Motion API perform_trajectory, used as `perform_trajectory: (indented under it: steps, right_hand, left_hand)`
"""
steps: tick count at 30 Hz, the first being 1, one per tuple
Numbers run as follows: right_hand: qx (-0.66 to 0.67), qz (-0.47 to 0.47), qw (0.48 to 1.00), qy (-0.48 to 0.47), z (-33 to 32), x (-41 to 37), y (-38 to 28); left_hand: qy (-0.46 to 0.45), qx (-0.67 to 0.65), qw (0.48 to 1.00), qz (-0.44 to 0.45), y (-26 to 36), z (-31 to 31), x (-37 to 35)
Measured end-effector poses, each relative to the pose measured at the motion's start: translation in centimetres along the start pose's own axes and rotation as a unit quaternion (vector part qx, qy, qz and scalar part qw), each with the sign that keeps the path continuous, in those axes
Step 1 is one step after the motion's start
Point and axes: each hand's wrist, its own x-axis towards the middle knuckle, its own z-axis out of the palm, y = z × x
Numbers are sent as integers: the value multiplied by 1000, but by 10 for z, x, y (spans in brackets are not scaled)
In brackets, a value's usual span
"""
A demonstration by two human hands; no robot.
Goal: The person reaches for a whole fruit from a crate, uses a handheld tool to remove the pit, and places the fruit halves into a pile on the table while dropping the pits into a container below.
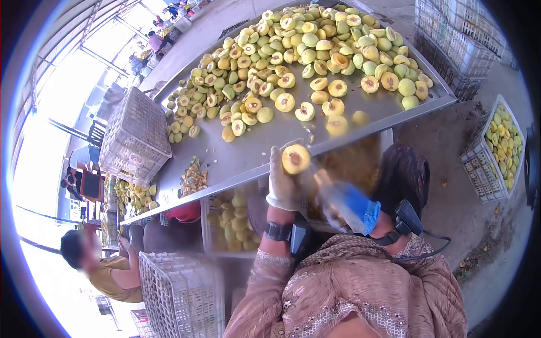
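My left hand point(283, 183), in a whitish glove, is closed round a halved yellow stone fruit point(296, 159), perhaps a peach or plum. Its cut face points up, with a brown pit or pit hollow in the middle. My right hand point(346, 205) wears a blue and white glove and is smeared by motion just right of the fruit. A thin tan shape point(323, 179) sticks out of it towards the fruit; its kind is too blurred to name. Many fruit halves point(284, 102) are heaped on the metal table point(225, 151) beyond my hands.
Crates of fruit point(231, 217) stand under the table edge. A white crate point(138, 132) sits on the table at left, near a pile of scraps point(193, 179). Another fruit crate point(496, 152) is on the floor at right, below stacked crates point(456, 39). A person point(110, 270) sits at left.
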Motion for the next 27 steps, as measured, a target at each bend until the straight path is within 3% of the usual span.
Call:
perform_trajectory:
  steps: [2, 3, 6, 9, 12, 15, 17, 20, 23, 25, 27]
  right_hand:
    - [22, 35, 999, 0, 5, 4, 1]
    - [18, 29, 999, -1, 6, 4, 3]
    - [-3, 8, 1000, 7, 11, 3, 8]
    - [-28, -8, 999, 22, 13, 2, 12]
    - [-38, -17, 999, 22, 16, 0, 9]
    - [-81, -33, 995, 56, 24, -3, 10]
    - [-127, -24, 988, 82, 25, -2, 10]
    - [-392, -269, 870, 127, 4, 17, 45]
    - [-524, -275, 800, 100, -8, 10, 48]
    - [-341, -131, 930, 45, -3, -4, 27]
    - [-194, -21, 981, -1, 0, -15, 11]
  left_hand:
    - [29, -31, 999, 2, -3, 14, -15]
    - [-19, -40, 999, -1, -5, 3, -15]
    - [-32, -7, 999, 16, -13, -10, -17]
    - [-14, 216, 967, 134, -14, -6, -25]
    - [32, 121, 983, 137, -16, 3, -31]
    - [51, 307, 918, 245, -23, -5, -31]
    - [64, 300, 919, 247, -24, -2, -35]
    - [79, 299, 917, 250, -26, -3, -38]
    - [64, 352, 912, 201, -20, -4, -43]
    - [59, 381, 909, 156, -16, 1, -45]
    - [37, 383, 915, 124, -13, 0, -44]
